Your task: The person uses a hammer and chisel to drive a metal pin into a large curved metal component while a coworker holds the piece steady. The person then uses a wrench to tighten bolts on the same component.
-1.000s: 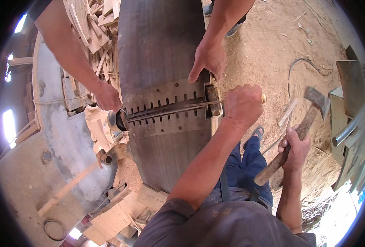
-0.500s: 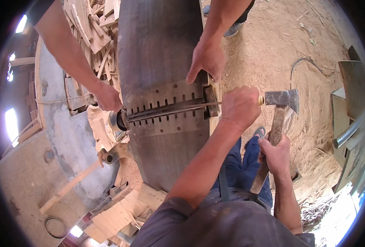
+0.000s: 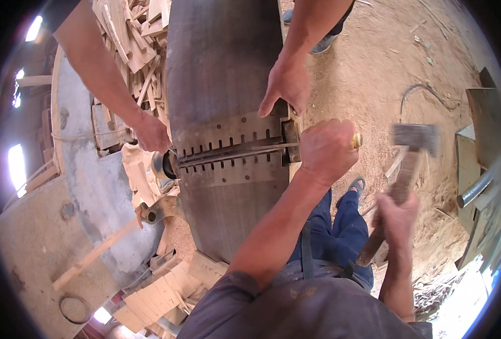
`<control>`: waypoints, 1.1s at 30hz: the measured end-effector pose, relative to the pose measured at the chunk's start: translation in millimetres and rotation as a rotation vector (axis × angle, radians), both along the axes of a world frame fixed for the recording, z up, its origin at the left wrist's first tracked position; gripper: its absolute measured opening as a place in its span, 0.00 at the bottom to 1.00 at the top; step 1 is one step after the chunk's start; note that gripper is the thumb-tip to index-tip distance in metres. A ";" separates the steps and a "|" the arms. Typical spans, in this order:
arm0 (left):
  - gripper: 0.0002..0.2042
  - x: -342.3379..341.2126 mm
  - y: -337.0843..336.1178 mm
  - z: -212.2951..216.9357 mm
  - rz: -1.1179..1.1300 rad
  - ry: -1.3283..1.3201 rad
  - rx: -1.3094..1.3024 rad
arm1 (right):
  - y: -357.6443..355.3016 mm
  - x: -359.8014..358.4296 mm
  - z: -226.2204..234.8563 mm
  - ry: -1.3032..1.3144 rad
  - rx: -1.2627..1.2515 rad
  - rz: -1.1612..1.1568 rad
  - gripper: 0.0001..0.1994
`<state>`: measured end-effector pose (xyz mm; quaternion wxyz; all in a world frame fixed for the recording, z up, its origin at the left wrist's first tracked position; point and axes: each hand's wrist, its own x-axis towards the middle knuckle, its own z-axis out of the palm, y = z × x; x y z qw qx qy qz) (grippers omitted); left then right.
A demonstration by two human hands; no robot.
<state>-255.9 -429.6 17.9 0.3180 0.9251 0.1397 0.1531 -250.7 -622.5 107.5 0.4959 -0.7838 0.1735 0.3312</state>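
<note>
With the left hand (image 3: 327,150) closed around the brass-tipped punch (image 3: 356,140) at the slotted blade (image 3: 233,151) on the big drum (image 3: 222,85), the right hand (image 3: 396,217), gripping the hammer (image 3: 414,138), should strike squarely, clear of the co-worker's hands (image 3: 287,85).

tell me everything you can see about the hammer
The hammer has a grey metal head, motion-blurred, on a worn brown wooden handle. The right hand grips the handle about halfway down, its end sticking out below the fist. It is raised head-up, slightly tilted, over the sandy ground, just right of the left hand, which is closed around a yellow-ended tool.
</note>
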 end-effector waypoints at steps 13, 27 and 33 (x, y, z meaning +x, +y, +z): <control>0.07 1.6 0.3 1.5 0.014 -0.020 -0.026 | 1.0 -0.6 9.5 -0.238 0.232 -0.298 0.08; 0.06 2.2 2.9 4.5 0.014 -0.024 -0.046 | -12.9 9.5 22.0 -0.490 0.340 -0.440 0.09; 0.07 4.1 1.6 1.9 0.053 0.051 -0.030 | -33.5 -18.5 5.9 -0.178 0.242 -0.259 0.11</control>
